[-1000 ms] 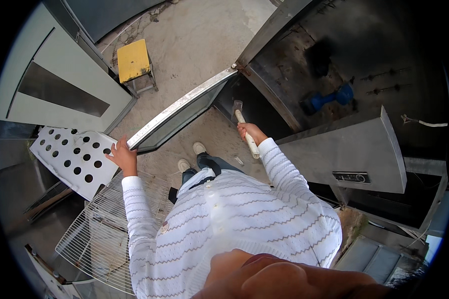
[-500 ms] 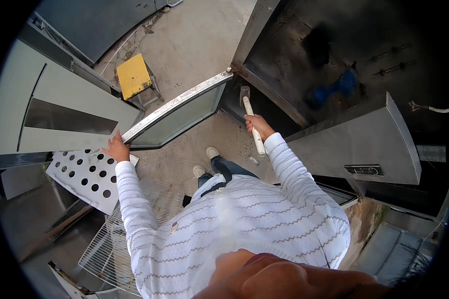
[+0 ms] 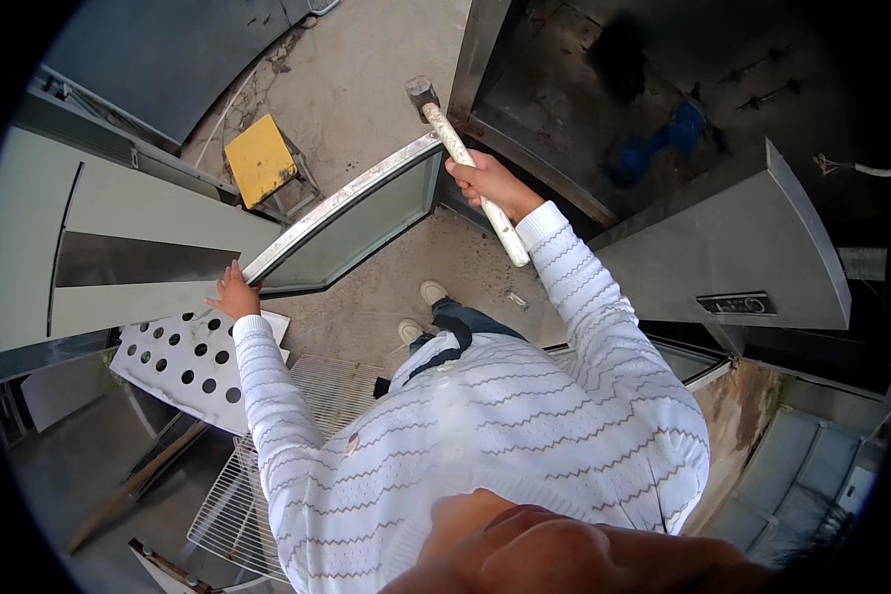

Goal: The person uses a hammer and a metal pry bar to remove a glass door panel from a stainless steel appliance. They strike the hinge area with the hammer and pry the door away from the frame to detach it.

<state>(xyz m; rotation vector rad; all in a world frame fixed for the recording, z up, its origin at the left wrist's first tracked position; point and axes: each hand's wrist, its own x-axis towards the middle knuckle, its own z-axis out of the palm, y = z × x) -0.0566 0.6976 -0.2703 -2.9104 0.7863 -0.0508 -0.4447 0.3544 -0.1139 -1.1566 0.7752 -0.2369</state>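
My right hand (image 3: 492, 184) is closed round the pale, worn handle of a hammer (image 3: 450, 137). The hammer's dark metal head is raised beyond the far corner of a glass door (image 3: 356, 223), and its handle slants back toward me. This door has a scuffed silver frame and stands swung out from a dark metal cabinet (image 3: 535, 163). At the door's near left end, my left hand (image 3: 235, 294) grips the frame, with the fingers over its edge. From this view I cannot tell whether the hammer touches the frame.
A yellow-topped stool (image 3: 259, 160) stands beyond the door. To the left are a pale cabinet (image 3: 158, 213), a white panel with round holes (image 3: 183, 376) and a wire rack (image 3: 312, 396). A grey metal panel (image 3: 733, 243) juts out at right; a blue object (image 3: 663, 144) lies inside the dark cabinet.
My right hand has lifted the hammer up and to the left, from beside the door's far corner to above it. My left hand stays on the frame. The view has shifted slightly.
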